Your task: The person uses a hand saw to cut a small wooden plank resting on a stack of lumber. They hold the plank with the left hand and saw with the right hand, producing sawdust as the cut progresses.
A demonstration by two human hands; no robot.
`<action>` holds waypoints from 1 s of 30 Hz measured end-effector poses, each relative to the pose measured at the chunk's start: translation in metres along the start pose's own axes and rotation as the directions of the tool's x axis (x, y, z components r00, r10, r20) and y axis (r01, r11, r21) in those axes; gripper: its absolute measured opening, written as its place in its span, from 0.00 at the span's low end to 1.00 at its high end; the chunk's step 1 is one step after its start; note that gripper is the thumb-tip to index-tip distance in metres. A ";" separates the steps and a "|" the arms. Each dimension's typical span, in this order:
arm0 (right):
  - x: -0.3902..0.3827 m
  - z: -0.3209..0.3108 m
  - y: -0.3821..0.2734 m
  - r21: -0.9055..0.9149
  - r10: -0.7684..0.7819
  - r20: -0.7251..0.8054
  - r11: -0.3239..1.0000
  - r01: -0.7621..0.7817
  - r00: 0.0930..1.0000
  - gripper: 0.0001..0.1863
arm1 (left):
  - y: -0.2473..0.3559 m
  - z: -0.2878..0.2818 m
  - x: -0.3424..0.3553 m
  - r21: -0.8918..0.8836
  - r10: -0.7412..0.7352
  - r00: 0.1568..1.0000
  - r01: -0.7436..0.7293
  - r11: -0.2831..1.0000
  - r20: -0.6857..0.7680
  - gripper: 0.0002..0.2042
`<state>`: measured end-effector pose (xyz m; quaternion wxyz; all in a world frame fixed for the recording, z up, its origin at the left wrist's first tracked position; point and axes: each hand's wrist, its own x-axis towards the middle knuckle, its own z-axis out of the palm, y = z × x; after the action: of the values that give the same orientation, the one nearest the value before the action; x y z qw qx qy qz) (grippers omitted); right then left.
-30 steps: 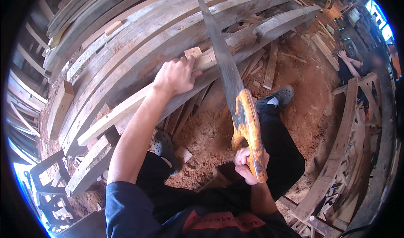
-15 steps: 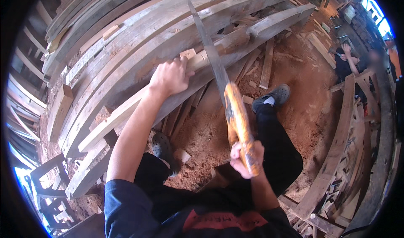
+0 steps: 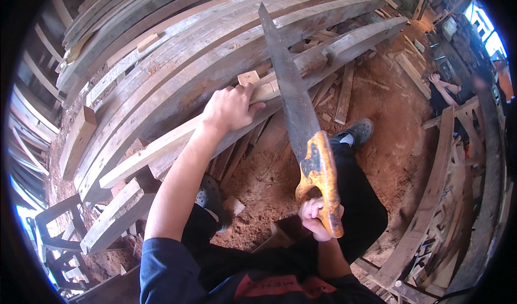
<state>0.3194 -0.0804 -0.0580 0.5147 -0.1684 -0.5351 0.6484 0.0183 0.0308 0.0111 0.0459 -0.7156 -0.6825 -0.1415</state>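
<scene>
My right hand (image 3: 316, 219) is closed around the orange and black handle of a handsaw (image 3: 295, 91). The blade points away from me, its broad grey side showing. It lies across the far end of a pale wooden strip (image 3: 153, 154), just right of my left hand; whether its teeth touch the wood I cannot tell. Fingers wrapped over that strip, my left hand (image 3: 229, 107) grips it near the end. A small wood block (image 3: 248, 78) sits right beyond my left knuckles. Beneath the strip runs a thick curved timber (image 3: 353, 41).
Several long curved beams (image 3: 204, 51) lie side by side ahead and to the left. Reddish sawdust (image 3: 388, 158) and scraps cover the ground around my feet. A curved wooden frame (image 3: 425, 212) stands at the right. Beyond it another person's arms (image 3: 444, 89) show.
The saw's blade has turned, so more of its flat side shows, and its handle has shifted slightly right and toward me. My left hand keeps its grip on the strip.
</scene>
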 end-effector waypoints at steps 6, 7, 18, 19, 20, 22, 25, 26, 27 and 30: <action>0.029 0.018 -0.040 -0.417 0.006 0.218 0.905 0.087 0.976 0.17 | 0.000 0.002 -0.003 0.036 -0.029 0.999 0.027 0.999 0.037 0.23; 0.032 0.019 -0.045 -0.605 0.017 0.316 0.773 0.188 0.949 0.17 | 0.001 0.001 -0.002 0.032 -0.041 0.998 0.039 0.999 0.045 0.24; 0.023 0.004 -0.036 -0.500 -0.020 0.159 0.860 0.098 0.987 0.15 | 0.001 0.004 -0.003 0.041 -0.026 1.000 0.027 0.999 -0.009 0.22; 0.023 0.010 -0.034 -0.528 -0.019 0.165 0.843 0.105 0.986 0.15 | 0.001 0.004 -0.003 0.030 -0.022 1.000 0.022 0.999 -0.015 0.22; 0.016 0.008 -0.024 -0.439 -0.052 0.108 0.894 0.095 0.993 0.14 | 0.002 0.003 -0.002 0.020 -0.017 1.000 0.018 1.000 -0.021 0.22; 0.019 0.012 -0.028 0.212 0.144 -0.061 0.969 -0.128 0.988 0.12 | -0.001 0.004 -0.002 -0.008 -0.010 1.000 0.010 1.000 -0.026 0.22; 0.029 0.002 -0.038 0.288 0.148 -0.011 0.948 -0.138 0.989 0.14 | -0.005 0.007 -0.001 -0.046 -0.013 1.000 0.012 0.999 -0.023 0.23; 0.022 -0.002 -0.034 0.057 0.083 0.001 0.995 -0.083 0.997 0.14 | -0.003 0.006 -0.002 -0.043 -0.020 1.000 0.019 0.999 -0.017 0.23; 0.019 -0.005 -0.032 -0.176 0.022 0.027 0.984 -0.017 0.999 0.15 | -0.001 0.005 -0.001 -0.039 -0.026 1.000 0.026 0.999 -0.011 0.23; 0.027 -0.007 -0.037 -0.308 -0.063 0.203 0.943 0.124 0.977 0.19 | 0.000 0.006 -0.003 -0.007 -0.053 0.998 0.054 0.999 0.013 0.23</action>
<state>0.3311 -0.0576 -0.0193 0.4576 -0.1611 -0.6868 0.5413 0.0188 0.0292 0.0050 0.0352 -0.6981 -0.7012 -0.1408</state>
